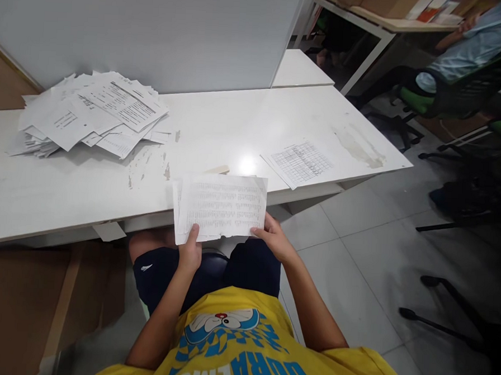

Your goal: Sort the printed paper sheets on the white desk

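I hold a printed sheet of paper (220, 206) in front of me, over the near edge of the white desk (220, 124). My left hand (189, 250) pinches its lower left corner, thumb on top. My right hand (272, 236) grips its lower right corner. The sheet looks folded or doubled, with a worn lower edge. A messy pile of printed papers (90, 115) lies at the desk's far left. One single printed sheet (300, 163) lies flat on the desk to the right.
A grey partition wall (158, 31) stands behind the desk. A small strip of something pale (218, 169) lies on the desk behind the held sheet. Another person (472, 42) sits at the top right among green office chairs (423, 101). Brown cardboard (21, 304) leans under the desk at left.
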A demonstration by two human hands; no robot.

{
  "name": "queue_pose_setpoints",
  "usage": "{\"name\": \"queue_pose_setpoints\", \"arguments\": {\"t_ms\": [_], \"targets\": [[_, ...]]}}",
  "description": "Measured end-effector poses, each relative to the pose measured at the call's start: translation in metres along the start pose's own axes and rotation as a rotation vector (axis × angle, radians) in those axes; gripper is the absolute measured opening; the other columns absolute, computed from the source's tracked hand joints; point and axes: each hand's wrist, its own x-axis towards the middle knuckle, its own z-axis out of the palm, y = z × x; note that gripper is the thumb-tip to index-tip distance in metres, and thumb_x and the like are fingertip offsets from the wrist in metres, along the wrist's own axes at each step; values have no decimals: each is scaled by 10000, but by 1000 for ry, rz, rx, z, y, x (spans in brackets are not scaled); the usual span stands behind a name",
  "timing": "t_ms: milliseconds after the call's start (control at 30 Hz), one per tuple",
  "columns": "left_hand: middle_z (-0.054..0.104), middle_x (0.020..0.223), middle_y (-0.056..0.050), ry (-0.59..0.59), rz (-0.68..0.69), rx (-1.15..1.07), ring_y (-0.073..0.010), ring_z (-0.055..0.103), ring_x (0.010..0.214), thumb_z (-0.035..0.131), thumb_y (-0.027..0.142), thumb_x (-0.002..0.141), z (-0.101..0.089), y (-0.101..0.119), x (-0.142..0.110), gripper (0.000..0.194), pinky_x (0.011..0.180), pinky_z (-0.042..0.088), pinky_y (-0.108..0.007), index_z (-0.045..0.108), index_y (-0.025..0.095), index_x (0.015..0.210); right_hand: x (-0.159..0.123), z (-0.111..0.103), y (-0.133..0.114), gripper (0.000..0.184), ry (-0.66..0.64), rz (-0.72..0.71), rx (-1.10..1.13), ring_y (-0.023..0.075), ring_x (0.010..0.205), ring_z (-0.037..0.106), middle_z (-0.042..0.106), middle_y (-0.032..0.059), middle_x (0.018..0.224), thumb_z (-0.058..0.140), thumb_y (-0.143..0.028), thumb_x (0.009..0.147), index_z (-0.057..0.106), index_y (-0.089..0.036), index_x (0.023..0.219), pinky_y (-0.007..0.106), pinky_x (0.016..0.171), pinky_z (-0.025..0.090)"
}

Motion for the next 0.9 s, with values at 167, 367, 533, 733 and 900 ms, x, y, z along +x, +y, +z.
{"name": "queue_pose_setpoints", "arguments": {"t_ms": [167, 367, 533, 733, 900], "targets": [[688, 1216, -99, -67, -64, 1, -302, 578, 1238, 850, 473, 604, 2, -4, -2, 664, 1083, 453, -436, 666, 254, 1203, 8, 0, -1, 481, 82, 42, 100, 287, 1070, 666, 743, 47, 1100, 819, -272, 686, 683, -230, 1146, 467, 927, 540], [736, 1056, -111, -141, -6, -70, -303, 675, 1042, 771, 604, 609, -10, 8, 1, 604, 943, 539, -417, 730, 215, 1069, 8, -8, -4, 489, 135, -76, 71, 256, 955, 692, 744, 67, 1087, 837, -326, 685, 677, -201, 1130, 397, 836, 562], [710, 1144, -127, -279, -28, 150, -287, 668, 1060, 777, 514, 678, -15, 23, 19, 590, 921, 538, -383, 684, 198, 1167, 6, -22, -14, 469, 118, -25, 11, 198, 728, 672, 749, 33, 899, 864, -322, 641, 669, -196, 1048, 329, 662, 553], [622, 1316, -131, -338, -6, 335, -276, 563, 1250, 814, 410, 681, 3, 19, 31, 668, 1085, 421, -382, 600, 210, 1281, 12, -24, -11, 427, 125, -68, -67, 204, 839, 669, 728, 15, 961, 825, -365, 672, 656, -227, 1039, 316, 707, 549], [601, 1329, -93, -340, 21, 464, -256, 575, 1224, 780, 400, 729, 15, 27, 39, 758, 1108, 404, -412, 474, 267, 1409, 18, -31, -19, 446, 94, -39, -61, 194, 891, 667, 714, -2, 1021, 829, -386, 663, 647, -250, 1048, 289, 736, 550]]}}
